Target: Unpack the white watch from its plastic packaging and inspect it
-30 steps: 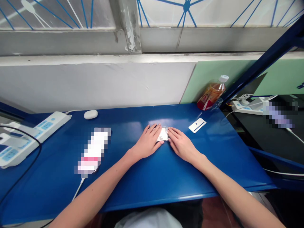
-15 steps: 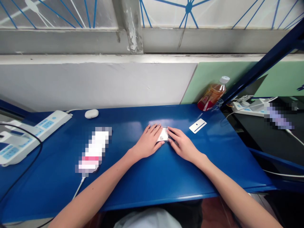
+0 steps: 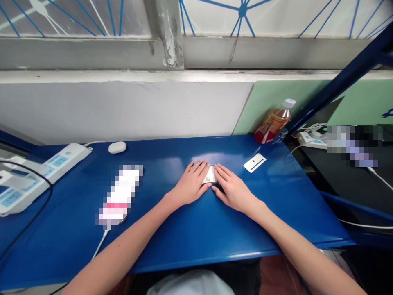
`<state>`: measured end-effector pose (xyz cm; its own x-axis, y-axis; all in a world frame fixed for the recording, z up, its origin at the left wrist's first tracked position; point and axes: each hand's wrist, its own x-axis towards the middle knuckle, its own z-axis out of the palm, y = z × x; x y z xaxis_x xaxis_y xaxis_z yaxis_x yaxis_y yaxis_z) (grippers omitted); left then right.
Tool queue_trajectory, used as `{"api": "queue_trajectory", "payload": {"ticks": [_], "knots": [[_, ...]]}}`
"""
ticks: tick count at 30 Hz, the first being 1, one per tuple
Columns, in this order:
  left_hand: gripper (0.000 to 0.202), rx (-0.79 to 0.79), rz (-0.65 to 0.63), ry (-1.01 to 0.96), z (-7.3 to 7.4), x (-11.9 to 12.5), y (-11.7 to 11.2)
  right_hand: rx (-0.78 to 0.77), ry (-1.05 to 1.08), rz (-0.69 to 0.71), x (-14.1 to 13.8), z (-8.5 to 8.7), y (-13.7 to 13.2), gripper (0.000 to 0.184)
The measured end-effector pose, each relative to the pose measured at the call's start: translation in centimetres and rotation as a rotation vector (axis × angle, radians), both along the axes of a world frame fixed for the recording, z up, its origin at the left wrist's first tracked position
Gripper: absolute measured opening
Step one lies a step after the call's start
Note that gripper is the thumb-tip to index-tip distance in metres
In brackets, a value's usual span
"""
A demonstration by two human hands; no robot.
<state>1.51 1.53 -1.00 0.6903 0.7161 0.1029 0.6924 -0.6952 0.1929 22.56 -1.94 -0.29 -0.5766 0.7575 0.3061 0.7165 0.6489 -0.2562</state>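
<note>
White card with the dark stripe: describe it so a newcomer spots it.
On the blue table, look to the far right corner with the orange drink bottle. The white card lies flat between that bottle and the right hand. Unlike the small white piece by that hand, it is untouched and bears a dark stripe and dot.

I'm on a single feed, head cam. It sits above the near edge of the blue surface (image 3: pixel 172 233), facing forward and pitched down toward the white wall (image 3: pixel 123 110) and window sill (image 3: pixel 92 76). Close range: left hand (image 3: pixel 190 186) and right hand (image 3: pixel 235 190) sit mid-frame, forearms cut by the bottom edge.
</note>
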Motion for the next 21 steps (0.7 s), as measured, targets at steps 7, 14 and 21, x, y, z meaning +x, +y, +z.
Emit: {"api": "queue_trajectory", "payload": {"ticks": [7, 14, 21], "knots": [[0.060, -0.001, 0.003, -0.007, -0.08, -0.02, -0.05, -0.031, 0.001, -0.003, -0.24, 0.59, -0.09, 0.058], [0.060, -0.001, 0.004, -0.019, 0.02, 0.11, -0.02, -0.061, 0.020, -0.012, -0.02, 0.14, -0.43, 0.065], [0.061, 0.002, 0.005, -0.008, -0.13, 0.03, -0.01, -0.087, 0.035, -0.038, -0.57, 0.60, -0.42, 0.063]]}}
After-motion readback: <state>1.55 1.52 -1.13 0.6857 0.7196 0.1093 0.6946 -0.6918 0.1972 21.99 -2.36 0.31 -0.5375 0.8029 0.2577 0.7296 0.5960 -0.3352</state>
